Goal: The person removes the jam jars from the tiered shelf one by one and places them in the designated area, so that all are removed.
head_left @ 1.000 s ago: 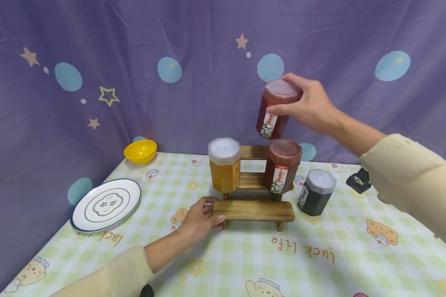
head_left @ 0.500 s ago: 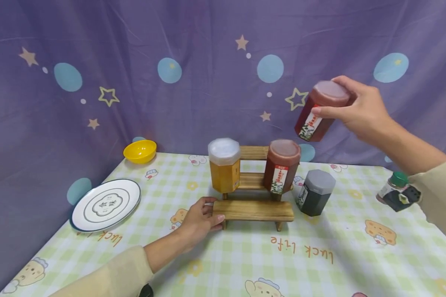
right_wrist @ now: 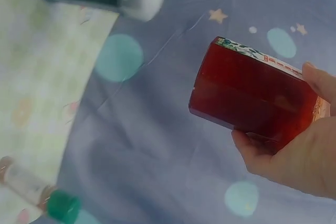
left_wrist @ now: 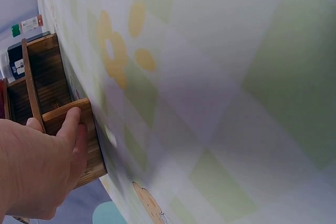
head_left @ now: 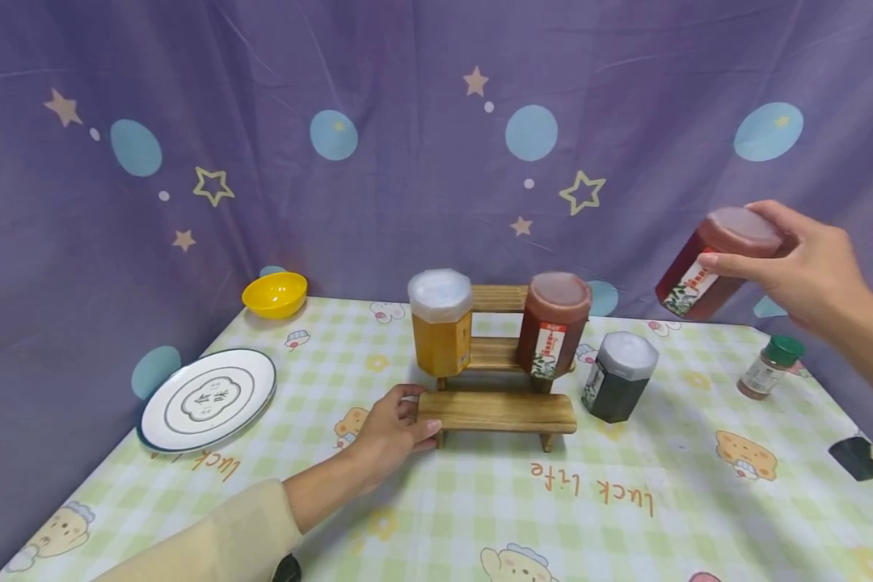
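Observation:
My right hand (head_left: 818, 263) grips a dark red jar (head_left: 720, 263) with a pinkish lid, tilted in the air above the table's right side. The right wrist view shows thumb and fingers round the jar (right_wrist: 254, 93) near its lid end. With my left hand (head_left: 389, 432) I hold the left end of the lowest step of a wooden tiered rack (head_left: 498, 412); in the left wrist view the fingers curl over the wood (left_wrist: 92, 153). Up on the rack stand an amber jar (head_left: 442, 339) with a white lid and a second red jar (head_left: 553, 331), both upright.
A black jar (head_left: 620, 380) with a whitish lid stands just right of the rack. Farther right is a small green-capped shaker bottle (head_left: 769, 368). At the left lie a white plate (head_left: 153, 424) and a yellow bowl (head_left: 275, 297). A purple curtain (head_left: 407, 202) hangs behind the checked tablecloth (head_left: 662, 533).
My right hand has carried the red jar from above the rack to the right, lately lower and more tilted. The green-capped bottle has come into sight. My left hand stays on the rack.

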### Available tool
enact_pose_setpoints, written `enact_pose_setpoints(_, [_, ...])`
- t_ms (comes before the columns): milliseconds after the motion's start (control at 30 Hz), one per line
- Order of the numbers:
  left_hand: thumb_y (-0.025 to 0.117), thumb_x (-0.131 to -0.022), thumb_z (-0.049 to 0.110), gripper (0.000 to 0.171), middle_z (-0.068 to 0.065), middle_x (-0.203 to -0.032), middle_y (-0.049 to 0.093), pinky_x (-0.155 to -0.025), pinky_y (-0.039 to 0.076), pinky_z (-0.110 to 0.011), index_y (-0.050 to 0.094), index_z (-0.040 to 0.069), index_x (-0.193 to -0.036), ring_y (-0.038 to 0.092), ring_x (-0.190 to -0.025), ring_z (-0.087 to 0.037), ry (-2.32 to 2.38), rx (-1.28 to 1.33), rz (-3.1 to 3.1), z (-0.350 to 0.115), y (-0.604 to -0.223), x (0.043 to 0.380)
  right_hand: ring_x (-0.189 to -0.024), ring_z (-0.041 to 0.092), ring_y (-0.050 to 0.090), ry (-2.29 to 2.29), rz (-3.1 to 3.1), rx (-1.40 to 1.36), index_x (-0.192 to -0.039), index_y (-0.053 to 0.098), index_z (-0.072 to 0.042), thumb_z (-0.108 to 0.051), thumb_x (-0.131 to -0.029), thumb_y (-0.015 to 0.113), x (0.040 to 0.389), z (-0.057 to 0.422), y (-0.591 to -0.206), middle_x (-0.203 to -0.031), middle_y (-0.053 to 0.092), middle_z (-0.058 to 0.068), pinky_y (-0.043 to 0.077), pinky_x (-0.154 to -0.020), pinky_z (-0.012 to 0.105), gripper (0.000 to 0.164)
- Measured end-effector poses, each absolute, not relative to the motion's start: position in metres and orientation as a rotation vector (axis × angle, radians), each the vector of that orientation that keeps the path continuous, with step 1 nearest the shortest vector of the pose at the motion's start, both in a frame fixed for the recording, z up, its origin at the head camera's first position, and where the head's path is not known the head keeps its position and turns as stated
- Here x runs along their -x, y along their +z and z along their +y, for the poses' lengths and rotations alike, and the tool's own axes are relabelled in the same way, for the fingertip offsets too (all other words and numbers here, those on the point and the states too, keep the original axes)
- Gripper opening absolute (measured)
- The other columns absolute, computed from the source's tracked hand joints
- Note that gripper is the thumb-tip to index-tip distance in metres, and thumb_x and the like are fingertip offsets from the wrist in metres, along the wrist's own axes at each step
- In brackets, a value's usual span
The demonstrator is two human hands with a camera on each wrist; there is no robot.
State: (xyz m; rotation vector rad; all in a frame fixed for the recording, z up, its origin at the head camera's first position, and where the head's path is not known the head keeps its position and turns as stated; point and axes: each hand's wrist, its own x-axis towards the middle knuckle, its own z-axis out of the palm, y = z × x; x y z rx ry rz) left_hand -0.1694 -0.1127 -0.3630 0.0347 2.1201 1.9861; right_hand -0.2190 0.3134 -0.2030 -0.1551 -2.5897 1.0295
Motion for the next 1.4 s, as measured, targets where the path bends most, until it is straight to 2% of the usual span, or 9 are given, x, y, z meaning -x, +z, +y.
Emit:
enact_pose_setpoints(167, [0.062,-0.090,-0.006,0.057,-0.026,-0.122,0.049,-0.087,0.059,-0.040,0.033,-0.002,-0.139,0.063,-0.097,-0.027,1.980,-0.028,2.127,-0.112,-0.362,0.170,-0.077,0.017,0.046,0.967,-2.597,0.161,-0.142,0.044,-0.027,-0.049,-0.077,0.078,0.212,0.334,-0.219,-0.105,0.053,0.003,0.041,-0.047,0.015,0.077])
enact_pose_setpoints(300, [0.062,-0.090,-0.007,0.057,-0.026,-0.121,0.050,-0.087,0.059,-0.039,0.034,-0.003,-0.139,0.062,-0.098,-0.027,1.984,-0.025,2.130,-0.112,-0.362,0.170,-0.063,0.008,0.046,0.948,-2.603,0.151,-0.141,0.044,-0.027,-0.047,-0.078,0.077,0.206,0.346,-0.229,-0.099,0.055,-0.004,0.041,-0.041,0.021,0.073])
enact_pose_setpoints(500, [0.062,-0.089,-0.007,0.057,-0.027,-0.123,0.049,-0.087,0.059,-0.040,0.033,-0.003,-0.139,0.062,-0.100,-0.028,1.991,-0.017,2.122,-0.112,-0.362,0.169,-0.097,0.035,0.046,0.895,-2.682,0.111,-0.153,0.022,-0.007,-0.046,-0.086,0.070,0.198,0.353,-0.249,-0.126,0.045,0.035,0.037,-0.048,0.009,0.091])
enact_pose_setpoints(700, [0.061,-0.090,-0.007,0.057,-0.027,-0.123,0.050,-0.087,0.059,-0.040,0.033,-0.003,-0.139,0.062,-0.100,-0.028,1.985,-0.016,2.129,-0.112,-0.362,0.168,-0.088,0.026,0.051,0.994,-2.684,0.085,-0.150,0.026,-0.004,-0.040,-0.086,0.072,0.193,0.356,-0.273,-0.124,0.045,0.035,0.044,-0.050,0.011,0.087])
enact_pose_setpoints(833, [0.061,-0.090,-0.007,0.057,-0.027,-0.123,0.051,-0.088,0.059,-0.040,0.033,-0.003,-0.139,0.063,-0.099,-0.028,1.988,-0.020,2.126,-0.112,-0.362,0.168,-0.102,0.044,0.045,1.023,-2.702,0.096,-0.152,0.017,-0.002,-0.040,-0.086,0.072,0.190,0.354,-0.290,-0.128,0.040,0.039,0.038,-0.051,0.006,0.094])
enact_pose_setpoints(967, [0.061,-0.090,-0.007,0.057,-0.026,-0.122,0.051,-0.087,0.059,-0.040,0.033,-0.003,-0.139,0.063,-0.099,-0.028,1.985,-0.022,2.128,-0.113,-0.362,0.168,-0.090,0.013,0.055,1.107,-2.671,0.071,-0.151,0.023,-0.002,-0.037,-0.085,0.074,0.188,0.349,-0.306,-0.128,0.042,0.034,0.051,-0.051,0.015,0.091])
enact_pose_setpoints(1067, [0.061,-0.090,-0.007,0.057,-0.027,-0.122,0.051,-0.087,0.059,-0.040,0.033,-0.003,-0.139,0.063,-0.099,-0.028,1.986,-0.022,2.126,-0.113,-0.362,0.168,-0.078,-0.008,0.045,1.104,-2.651,0.045,-0.145,0.034,-0.004,-0.035,-0.083,0.076,0.187,0.346,-0.315,-0.122,0.048,0.028,0.053,-0.053,0.018,0.081])
enact_pose_setpoints(1233, [0.061,-0.090,-0.008,0.057,-0.027,-0.123,0.050,-0.088,0.059,-0.040,0.033,-0.003,-0.139,0.062,-0.099,-0.026,1.988,-0.023,2.115,-0.113,-0.361,0.168,-0.083,0.004,0.046,1.037,-2.687,0.015,-0.142,0.038,-0.007,-0.035,-0.082,0.077,0.184,0.344,-0.326,-0.119,0.049,0.027,0.042,-0.055,0.011,0.077])
enact_pose_setpoints(1400, [0.061,-0.090,-0.008,0.057,-0.027,-0.124,0.049,-0.088,0.059,-0.040,0.033,-0.003,-0.139,0.062,-0.099,-0.027,1.991,-0.027,2.110,-0.113,-0.361,0.168,-0.088,0.012,0.049,1.011,-2.716,-0.018,-0.146,0.034,-0.004,-0.035,-0.083,0.077,0.184,0.343,-0.333,-0.122,0.049,0.031,0.042,-0.056,0.009,0.083])
